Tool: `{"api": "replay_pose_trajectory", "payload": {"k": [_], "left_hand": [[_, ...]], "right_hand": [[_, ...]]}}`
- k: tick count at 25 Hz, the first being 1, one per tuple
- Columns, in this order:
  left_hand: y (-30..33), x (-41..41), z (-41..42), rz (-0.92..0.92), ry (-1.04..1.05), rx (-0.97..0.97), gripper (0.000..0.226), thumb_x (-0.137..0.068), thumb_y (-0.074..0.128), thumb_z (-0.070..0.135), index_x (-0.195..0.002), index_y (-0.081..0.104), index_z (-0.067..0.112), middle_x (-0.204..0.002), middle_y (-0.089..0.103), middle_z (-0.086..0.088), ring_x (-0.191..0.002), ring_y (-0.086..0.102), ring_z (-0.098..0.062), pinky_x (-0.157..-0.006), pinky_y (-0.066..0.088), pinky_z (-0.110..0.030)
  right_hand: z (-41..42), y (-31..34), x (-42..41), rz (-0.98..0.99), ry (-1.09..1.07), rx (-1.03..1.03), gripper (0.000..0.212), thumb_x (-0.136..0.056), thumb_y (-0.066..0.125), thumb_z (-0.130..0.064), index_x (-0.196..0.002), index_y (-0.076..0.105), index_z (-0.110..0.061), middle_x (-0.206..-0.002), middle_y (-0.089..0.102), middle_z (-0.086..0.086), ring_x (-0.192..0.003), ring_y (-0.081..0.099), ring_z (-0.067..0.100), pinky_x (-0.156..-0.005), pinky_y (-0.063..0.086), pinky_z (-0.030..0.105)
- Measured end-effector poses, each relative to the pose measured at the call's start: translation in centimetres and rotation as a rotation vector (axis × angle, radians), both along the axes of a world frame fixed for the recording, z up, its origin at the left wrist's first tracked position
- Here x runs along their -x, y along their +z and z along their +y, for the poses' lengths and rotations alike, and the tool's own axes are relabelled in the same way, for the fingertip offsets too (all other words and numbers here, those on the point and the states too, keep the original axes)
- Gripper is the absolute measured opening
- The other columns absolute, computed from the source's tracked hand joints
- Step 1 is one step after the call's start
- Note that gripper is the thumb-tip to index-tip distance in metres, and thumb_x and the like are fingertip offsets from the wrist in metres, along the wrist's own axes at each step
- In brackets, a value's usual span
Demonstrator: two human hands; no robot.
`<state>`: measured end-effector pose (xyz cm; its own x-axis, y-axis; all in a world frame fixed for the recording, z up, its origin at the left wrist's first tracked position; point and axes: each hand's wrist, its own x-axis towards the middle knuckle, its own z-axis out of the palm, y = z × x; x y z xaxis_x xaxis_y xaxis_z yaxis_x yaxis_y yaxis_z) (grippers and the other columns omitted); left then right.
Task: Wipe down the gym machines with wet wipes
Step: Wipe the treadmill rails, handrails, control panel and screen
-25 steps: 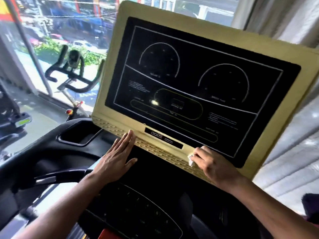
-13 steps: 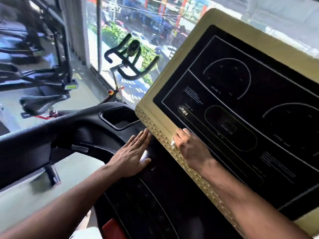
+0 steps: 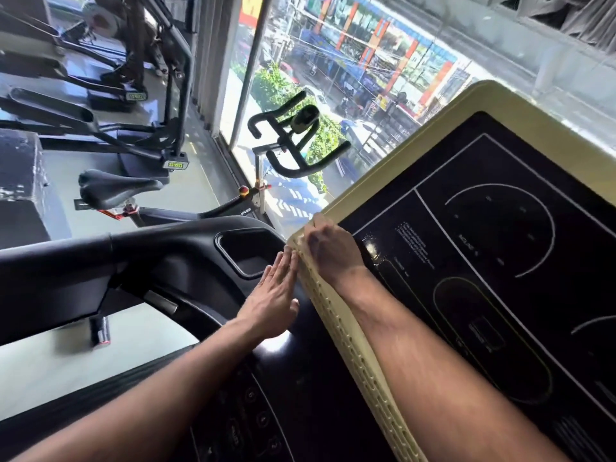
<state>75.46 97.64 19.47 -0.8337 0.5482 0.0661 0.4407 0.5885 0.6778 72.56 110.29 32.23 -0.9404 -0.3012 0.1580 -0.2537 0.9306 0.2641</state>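
1. While my left hand lies flat and open on the black deck, holding nothing, my right hand curls over the wipe at the console's lower-left corner.
2. The wipe barely shows at my fingertips.
3. The console's perforated edge runs back along my right forearm, so my right hand is nearer.

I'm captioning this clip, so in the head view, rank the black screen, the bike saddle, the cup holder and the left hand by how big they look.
1. Screen, by far the largest.
2. Saddle.
3. Cup holder and left hand look alike; the hand sits nearer the camera, so I won't rank them.
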Motion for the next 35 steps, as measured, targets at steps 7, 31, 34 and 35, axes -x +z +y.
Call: {"api": "replay_pose_trajectory", "payload": {"k": [7,31,34,35], "left_hand": [[-0.3,0.5,1.1,0.009,0.016,-0.143,0.085,-0.085,0.017,0.042,-0.154,-0.027,0.020,-0.161,-0.040,0.006,-0.151,-0.032,-0.005,-0.123,-0.016,-0.024],[15.5,7.8,11.8,0.513,-0.146,-0.231,0.072,-0.106,0.011,0.060,-0.161,-0.019,0.024,-0.167,-0.029,0.006,-0.155,-0.024,-0.008,-0.129,-0.009,-0.039],[14.1,8.1,12.3,0.584,-0.085,-0.217,0.073,-0.106,0.004,0.062,-0.163,-0.013,0.021,-0.170,-0.022,0.005,-0.157,-0.018,-0.010,-0.127,-0.013,-0.031],[13.8,8.3,12.4,0.603,-0.072,-0.227,0.072,-0.107,0.006,0.060,-0.164,-0.009,0.020,-0.171,-0.018,0.004,-0.158,-0.015,-0.011,-0.127,-0.011,-0.031]], "right_hand": [[0.0,3.6,1.9,-0.007,-0.054,-0.012,0.020,-0.101,0.048,0.004,-0.104,0.064,-0.007,-0.114,0.059,0.009,-0.090,0.062,0.019,-0.081,0.053,0.026],[13.7,24.3,1.1,0.408,-0.223,-0.084,0.012,-0.098,0.061,-0.012,-0.103,0.072,-0.009,-0.117,0.062,0.012,-0.110,0.056,0.027,-0.095,0.052,0.038],[15.4,22.4,-0.6,0.427,-0.187,-0.122,0.018,-0.100,0.051,-0.008,-0.110,0.066,-0.009,-0.132,0.061,0.016,-0.125,0.052,0.030,-0.104,0.051,0.045],[16.1,21.9,-0.8,0.441,-0.183,-0.136,0.019,-0.100,0.052,-0.006,-0.114,0.066,-0.006,-0.137,0.060,0.020,-0.130,0.052,0.034,-0.107,0.051,0.047]]}}
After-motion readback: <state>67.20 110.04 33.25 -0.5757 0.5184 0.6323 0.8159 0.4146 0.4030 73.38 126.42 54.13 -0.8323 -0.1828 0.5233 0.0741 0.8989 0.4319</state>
